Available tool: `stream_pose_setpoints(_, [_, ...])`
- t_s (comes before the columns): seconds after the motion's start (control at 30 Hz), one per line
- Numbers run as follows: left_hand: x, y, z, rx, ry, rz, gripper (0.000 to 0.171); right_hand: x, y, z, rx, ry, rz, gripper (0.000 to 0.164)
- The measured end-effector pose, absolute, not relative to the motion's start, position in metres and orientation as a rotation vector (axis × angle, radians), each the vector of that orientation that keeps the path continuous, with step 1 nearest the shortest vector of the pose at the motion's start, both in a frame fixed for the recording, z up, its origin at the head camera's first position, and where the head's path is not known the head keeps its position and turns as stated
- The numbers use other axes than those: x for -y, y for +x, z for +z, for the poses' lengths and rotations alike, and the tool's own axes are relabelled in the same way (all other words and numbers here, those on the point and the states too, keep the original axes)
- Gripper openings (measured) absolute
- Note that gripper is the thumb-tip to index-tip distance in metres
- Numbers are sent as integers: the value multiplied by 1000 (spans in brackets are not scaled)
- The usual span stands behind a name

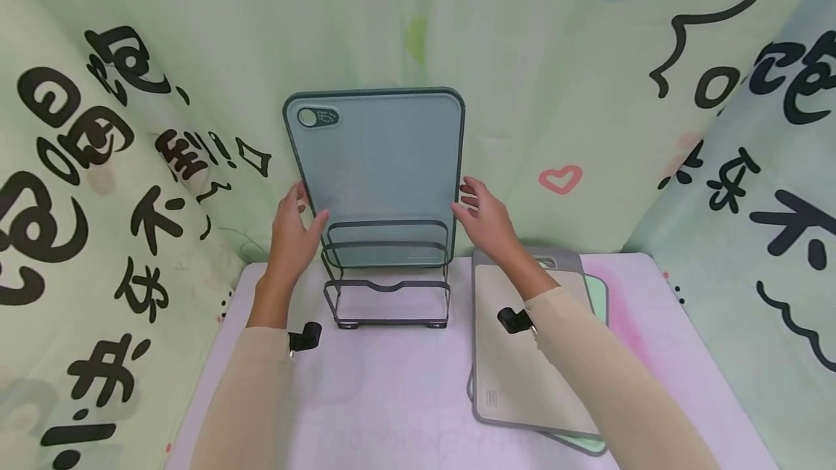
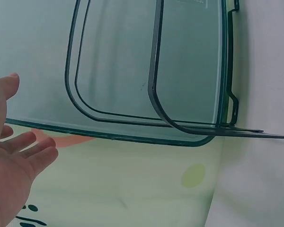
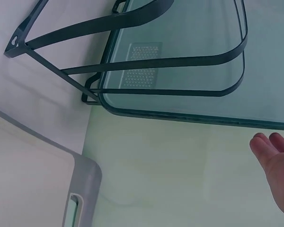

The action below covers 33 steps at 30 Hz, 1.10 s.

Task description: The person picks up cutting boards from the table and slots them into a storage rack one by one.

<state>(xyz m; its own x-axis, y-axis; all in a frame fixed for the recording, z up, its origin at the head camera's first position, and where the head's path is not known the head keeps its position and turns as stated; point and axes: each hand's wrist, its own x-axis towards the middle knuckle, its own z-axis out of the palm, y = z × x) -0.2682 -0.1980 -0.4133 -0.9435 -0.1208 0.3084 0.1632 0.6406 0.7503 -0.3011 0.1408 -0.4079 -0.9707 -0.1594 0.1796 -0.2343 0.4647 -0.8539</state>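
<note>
A grey-blue cutting board with a dark rim stands upright in the back of a black wire rack. It has a hole and a dark grater-like patch at its top left corner. At the board's left edge is my left hand, fingers spread and relaxed, thumb toward the board's face. My right hand is by the right edge, its fingers loosely extended; in the right wrist view a small gap shows between the fingers and the rim. Whether the left hand touches the rim is unclear.
To the right lie stacked cutting boards: a beige one with a grey border and handle slot on top, a light green one beneath. A patterned curtain encloses the pale purple table at the back and sides.
</note>
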Motion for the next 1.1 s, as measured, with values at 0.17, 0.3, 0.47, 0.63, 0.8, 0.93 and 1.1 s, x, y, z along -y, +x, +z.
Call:
stream_pose_setpoints(0.17, [197,-262,-412,2528,-46,-1185,72,-148,-291,-407,2609,359,1560,61])
stream_pose_setpoints(0.3, [197,-257,-410,2505,-73,-1174,70,-156,-282,-406,2595,351,1577,60])
stream_pose_setpoints(0.47, [195,-250,-408,2510,-103,-1157,73,-167,-272,-408,2565,359,1599,59])
stream_pose_setpoints(0.63, [190,-239,-404,2542,-81,-1158,73,-179,-261,-411,2560,381,1618,59])
stream_pose_setpoints(0.8, [182,-230,-400,2543,-115,-1156,71,-192,-250,-413,2559,416,1642,59])
stream_pose_setpoints(0.93, [176,-224,-402,2552,-153,-1140,72,-202,-243,-415,2569,437,1654,60])
stream_pose_setpoints(1.1, [168,-215,-407,2554,-195,-1142,72,-215,-234,-419,2569,409,1659,59])
